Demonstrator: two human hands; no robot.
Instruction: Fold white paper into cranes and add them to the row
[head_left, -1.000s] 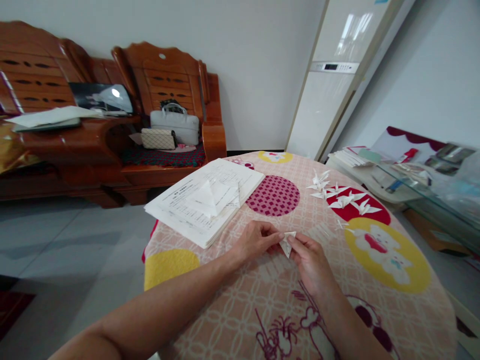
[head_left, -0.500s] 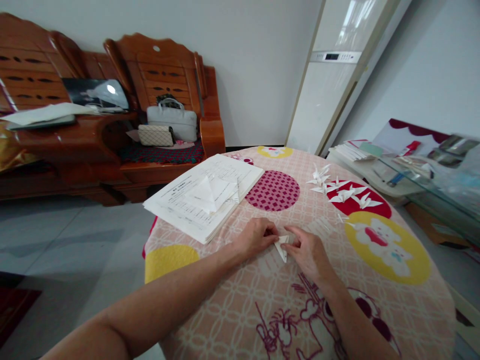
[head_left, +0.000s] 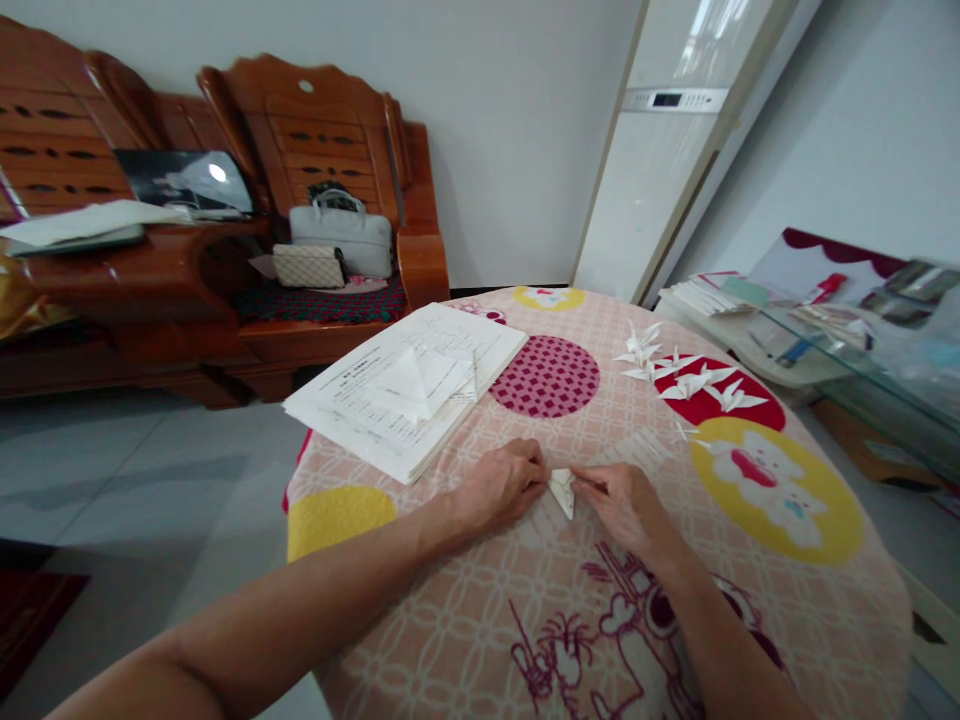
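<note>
Carved wooden armchair (head_left: 315, 110), reddish brown, against the wall. On its seat, a quilted cream purse (head_left: 304, 267) in front of a grey handbag (head_left: 367, 240).

Stack of printed sheets (head_left: 352, 435), lying aslant at the left part of the round table. On top, a white folded paper triangle (head_left: 420, 385), larger than the item in hand.

Left hand (head_left: 499, 487), bare, low over the tablecloth (head_left: 457, 610); fingers curled, tips pinched together at the upper left edge of the item in hand.

Folded paper piece (head_left: 562, 492), small, white, wedge-shaped; located between the two hands, clasped at its upper sides, the narrow point projecting free below the fingertips, towards the wearer. Whether its underside touches the cloth cannot be told.

Right hand (head_left: 626, 503), bare; thumb and forefinger in a narrow pinch at the upper right edge of the same piece.

Floor-standing air conditioner (head_left: 630, 190), white, behind the table.

Paper cranes (head_left: 694, 383), white, a group at the far right part of the table, several over a red oval, well apart from the right hand.

Glass shelf (head_left: 862, 378), far right, beyond the table edge.
</note>
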